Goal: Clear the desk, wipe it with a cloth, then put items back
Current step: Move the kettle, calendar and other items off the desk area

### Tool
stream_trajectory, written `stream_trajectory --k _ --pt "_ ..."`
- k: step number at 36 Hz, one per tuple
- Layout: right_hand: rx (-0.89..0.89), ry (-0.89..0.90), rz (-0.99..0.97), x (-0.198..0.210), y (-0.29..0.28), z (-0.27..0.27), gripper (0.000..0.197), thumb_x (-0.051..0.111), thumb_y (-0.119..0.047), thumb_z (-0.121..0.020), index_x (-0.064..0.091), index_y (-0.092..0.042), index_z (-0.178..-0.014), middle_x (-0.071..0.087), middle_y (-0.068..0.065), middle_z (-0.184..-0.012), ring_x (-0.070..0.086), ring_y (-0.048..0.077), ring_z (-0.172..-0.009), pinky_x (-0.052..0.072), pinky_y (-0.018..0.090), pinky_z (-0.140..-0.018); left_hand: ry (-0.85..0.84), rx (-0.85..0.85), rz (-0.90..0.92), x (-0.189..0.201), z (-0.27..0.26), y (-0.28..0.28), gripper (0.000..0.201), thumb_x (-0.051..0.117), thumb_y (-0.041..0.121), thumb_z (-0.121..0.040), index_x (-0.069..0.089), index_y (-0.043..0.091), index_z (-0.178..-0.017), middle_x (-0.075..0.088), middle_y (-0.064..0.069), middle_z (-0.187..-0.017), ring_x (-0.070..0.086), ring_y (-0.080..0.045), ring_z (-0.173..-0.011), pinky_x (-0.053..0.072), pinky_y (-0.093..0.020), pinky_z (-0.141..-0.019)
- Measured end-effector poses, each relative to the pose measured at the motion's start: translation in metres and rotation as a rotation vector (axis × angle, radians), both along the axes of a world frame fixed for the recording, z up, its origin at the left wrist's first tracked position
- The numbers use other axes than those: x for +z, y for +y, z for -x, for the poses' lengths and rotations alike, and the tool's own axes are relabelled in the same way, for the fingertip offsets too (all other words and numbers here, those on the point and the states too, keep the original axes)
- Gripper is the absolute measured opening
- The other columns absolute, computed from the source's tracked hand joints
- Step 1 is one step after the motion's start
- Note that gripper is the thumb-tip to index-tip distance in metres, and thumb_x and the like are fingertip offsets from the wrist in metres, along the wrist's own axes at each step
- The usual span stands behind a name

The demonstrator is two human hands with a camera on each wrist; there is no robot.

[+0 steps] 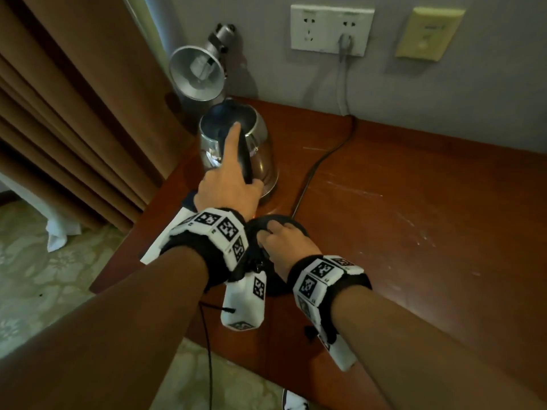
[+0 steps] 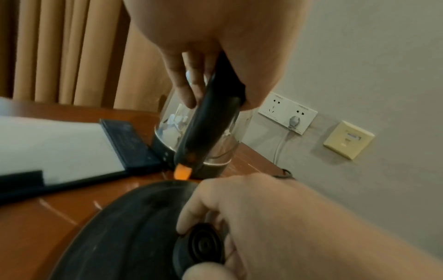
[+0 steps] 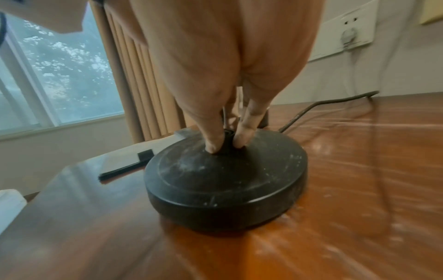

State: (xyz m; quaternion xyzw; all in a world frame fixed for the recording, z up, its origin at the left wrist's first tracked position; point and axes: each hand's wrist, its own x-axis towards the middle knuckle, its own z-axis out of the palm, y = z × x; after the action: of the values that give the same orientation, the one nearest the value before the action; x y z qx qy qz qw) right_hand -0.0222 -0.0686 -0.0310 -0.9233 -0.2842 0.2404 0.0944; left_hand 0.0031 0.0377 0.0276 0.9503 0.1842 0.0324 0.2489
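Note:
A steel electric kettle (image 1: 262, 149) is at the desk's back left corner. My left hand (image 1: 229, 187) grips its black handle (image 2: 210, 123), with the index finger stretched along the top. Just in front lies the round black kettle base (image 3: 227, 189) on the brown wooden desk (image 1: 414, 217). My right hand (image 1: 284, 241) pinches the base's raised centre knob (image 2: 203, 244) between thumb and fingers (image 3: 244, 132). I cannot tell whether the kettle's bottom touches the desk.
A black cord (image 1: 322, 159) runs from the base to the wall socket (image 1: 331, 29). A silver desk lamp (image 1: 196, 72) stands behind the kettle. A dark folder with white paper (image 2: 59, 144) lies at the desk's left edge, next to the brown curtain (image 1: 74, 113).

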Motion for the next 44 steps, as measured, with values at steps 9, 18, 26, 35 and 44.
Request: stream_trajectory --k 9,18,26,35,44 --pt "-0.22 -0.107 0.051 0.027 -0.113 -0.012 0.04 0.053 0.005 -0.09 0.047 -0.013 -0.126 0.037 0.011 -0.13 0.038 0.035 -0.116 0.041 0.04 -0.074 -0.333 -0.151 0.199 0.024 -0.032 -0.089 0.067 0.062 0.011 -0.087 0.037 0.038 -0.144 0.052 -0.003 -0.137 0.055 -0.022 -0.117 0.043 -0.025 -0.089" --pt "-0.354 -0.147 0.172 0.038 -0.267 0.019 0.041 0.049 -0.003 -0.094 0.048 -0.014 -0.133 0.042 0.01 -0.132 0.038 0.034 -0.121 0.046 0.044 -0.088 -0.332 -0.431 0.36 0.034 -0.027 -0.244 0.068 0.063 0.01 -0.088 0.038 0.039 -0.144 0.055 -0.004 -0.136 0.056 -0.025 -0.119 0.047 -0.033 -0.098" --pt "-0.567 -0.101 0.287 0.041 -0.392 0.058 0.039 0.048 -0.007 -0.095 0.05 -0.013 -0.134 0.045 0.012 -0.131 0.039 0.033 -0.124 0.042 0.042 -0.095 -0.299 -0.569 0.437 0.033 -0.016 -0.365 0.071 0.064 0.009 -0.083 0.04 0.041 -0.142 0.057 -0.002 -0.134 0.057 -0.024 -0.117 0.047 -0.031 -0.097" --pt "-0.776 -0.036 0.35 0.039 -0.485 0.102 0.039 0.048 -0.011 -0.097 0.048 -0.013 -0.136 0.044 0.013 -0.13 0.039 0.032 -0.125 0.043 0.043 -0.094 -0.248 -0.661 0.498 0.015 -0.002 -0.472 0.072 0.063 0.008 -0.082 0.04 0.043 -0.141 0.06 -0.004 -0.128 0.06 -0.027 -0.111 0.051 -0.041 -0.094" --pt "-0.9 -0.138 0.32 0.03 -0.506 0.1 0.043 0.06 -0.016 -0.086 0.048 -0.016 -0.128 0.042 0.01 -0.128 0.039 0.031 -0.121 0.04 0.041 -0.091 -0.235 -0.688 0.533 -0.008 0.006 -0.509 0.077 0.062 0.004 -0.08 0.037 0.043 -0.141 0.058 -0.006 -0.13 0.061 -0.028 -0.11 0.053 -0.043 -0.091"
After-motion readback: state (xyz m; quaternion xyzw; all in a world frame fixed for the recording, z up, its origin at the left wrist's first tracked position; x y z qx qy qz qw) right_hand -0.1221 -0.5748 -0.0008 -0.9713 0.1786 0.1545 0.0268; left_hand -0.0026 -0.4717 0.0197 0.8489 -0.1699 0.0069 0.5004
